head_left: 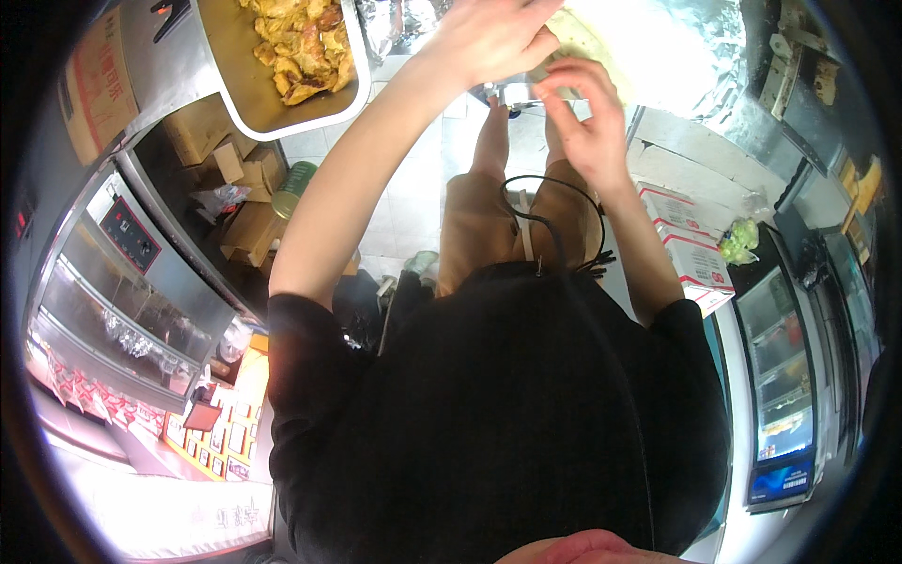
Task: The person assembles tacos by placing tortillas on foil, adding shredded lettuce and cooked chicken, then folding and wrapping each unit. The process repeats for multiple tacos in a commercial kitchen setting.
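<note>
A pale, round flatbread (597,47) lies at the top of the view on a shiny, foil-like surface (700,56). My left hand (493,42) reaches over its left side, fingers stretched apart and partly cut off by the upper edge. Close by, my right hand (592,117) is at the flatbread's near edge. Its fingers are bent, with a gap between thumb and fingertips; I cannot tell whether they touch the bread. To the left, a white-rimmed deep tray (246,117) contains yellow-brown cooked meat pieces (305,47).
Cardboard boxes (254,226) and a green can (295,188) are on a shelf at left, above a glass-fronted steel cabinet (122,310). White-and-red boxes (693,258) stand at right beside a bagged green vegetable (739,241) and a glass-fronted cooler (780,367). A black cable (554,179) hangs before me.
</note>
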`<state>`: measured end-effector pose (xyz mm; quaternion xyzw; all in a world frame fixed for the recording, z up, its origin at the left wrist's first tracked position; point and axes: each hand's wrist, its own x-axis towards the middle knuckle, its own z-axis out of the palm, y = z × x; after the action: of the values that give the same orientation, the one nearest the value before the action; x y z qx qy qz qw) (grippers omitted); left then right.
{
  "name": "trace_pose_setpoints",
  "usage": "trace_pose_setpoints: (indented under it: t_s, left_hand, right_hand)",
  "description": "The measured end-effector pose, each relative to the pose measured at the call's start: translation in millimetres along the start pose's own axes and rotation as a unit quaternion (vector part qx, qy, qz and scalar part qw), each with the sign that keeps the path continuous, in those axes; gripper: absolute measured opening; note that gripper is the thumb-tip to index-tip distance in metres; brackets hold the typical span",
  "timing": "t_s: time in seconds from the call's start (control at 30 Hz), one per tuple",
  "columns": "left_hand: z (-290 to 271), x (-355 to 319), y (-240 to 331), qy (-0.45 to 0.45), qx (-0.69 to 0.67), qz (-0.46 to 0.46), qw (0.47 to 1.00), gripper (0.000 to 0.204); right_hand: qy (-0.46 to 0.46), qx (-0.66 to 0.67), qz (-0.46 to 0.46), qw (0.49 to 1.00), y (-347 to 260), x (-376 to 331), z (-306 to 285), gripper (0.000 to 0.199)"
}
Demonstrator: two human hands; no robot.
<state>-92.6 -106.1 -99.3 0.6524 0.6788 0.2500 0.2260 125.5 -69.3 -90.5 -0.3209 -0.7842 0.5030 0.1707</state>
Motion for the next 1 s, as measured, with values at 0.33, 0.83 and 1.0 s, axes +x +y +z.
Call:
trace_pose_setpoints:
  t_s: [0.33,0.83,1.0]
  left_hand:
    - [4.9,8.8,-2.2,-0.049,0.127,0.067,0.988,0.037]
    - [11.4,67.4,-26.2,-0.008,-0.007,0.141,0.990,0.026]
    - [7.0,101.8,-30.5,-0.173,-0.050,0.015,0.984,0.026]
  right_hand:
    - [0.058,-0.028,0.173,0.983,70.3,98.8,-23.4,0.014]
    - [-0.047,-0.172,-0.050,0.983,61.9,84.4,-64.4,0.035]
    - [0.088,-0.244,-0.123,0.958,49.2,75.5,-54.8,0.045]
